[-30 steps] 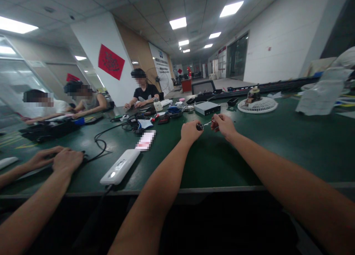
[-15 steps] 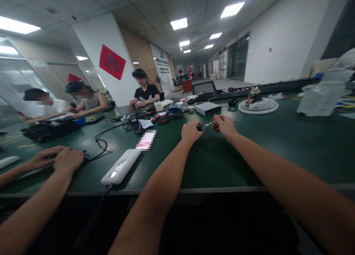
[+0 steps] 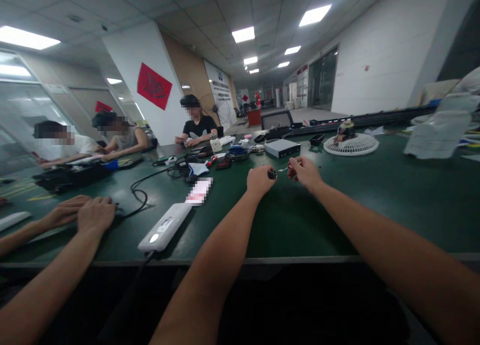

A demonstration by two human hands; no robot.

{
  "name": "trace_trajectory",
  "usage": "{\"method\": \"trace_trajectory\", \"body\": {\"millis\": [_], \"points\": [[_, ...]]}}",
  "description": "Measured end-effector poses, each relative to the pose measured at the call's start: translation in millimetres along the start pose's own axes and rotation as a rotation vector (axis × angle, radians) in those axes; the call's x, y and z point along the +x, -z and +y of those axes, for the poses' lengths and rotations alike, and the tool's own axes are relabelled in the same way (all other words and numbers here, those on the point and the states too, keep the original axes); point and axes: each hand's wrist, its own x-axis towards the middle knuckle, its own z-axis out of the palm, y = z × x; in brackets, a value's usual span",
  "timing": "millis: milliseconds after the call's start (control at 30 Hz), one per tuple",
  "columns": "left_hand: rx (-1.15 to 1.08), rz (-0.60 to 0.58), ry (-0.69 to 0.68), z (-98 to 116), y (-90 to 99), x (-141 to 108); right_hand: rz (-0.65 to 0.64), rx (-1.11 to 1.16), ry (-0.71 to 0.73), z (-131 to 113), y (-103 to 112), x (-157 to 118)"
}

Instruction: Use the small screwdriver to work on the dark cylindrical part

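Over the green table [image 3: 311, 230], my left hand [image 3: 259, 180] is closed around a small dark round object [image 3: 272, 174], whose end shows at the thumb side. Just to its right, my right hand [image 3: 304, 172] pinches a thin tool with a pale metal tip [image 3: 282, 170]. That tip points left at the dark object, with a small gap between them. What the tool's handle looks like is mostly hidden by my fingers. A grey box [image 3: 282, 148] lies just beyond both hands.
A white power bank-like device [image 3: 165, 227] with a cable and a phone [image 3: 200, 191] lie left. Another person's hands [image 3: 93, 215] rest at the far left. A white fan grille [image 3: 351, 144] is at the right. Cables and small parts lie behind; several people sit around the table.
The metal tip in my right hand has drawn slightly away from the dark object in my left hand. The whole view has shifted a little.
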Motion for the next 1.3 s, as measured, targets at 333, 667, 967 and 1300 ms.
{"method": "trace_trajectory", "body": {"millis": [333, 667, 967, 1300], "points": [[0.065, -0.014, -0.065, -5, -4.2, 3, 0.083, 0.090, -0.052, 1, 2, 2], [0.139, -0.050, -0.066, -2, -0.2, 0, 0.092, -0.099, 0.108, -5, 3, -4], [0.093, -0.094, 0.119, -5, -5.9, -2, -0.089, -0.593, 0.129, 12, 7, 3], [-0.002, -0.121, 0.070, -12, -14.9, 1, -0.219, -0.620, 0.071, 18, 10, 5]]}}
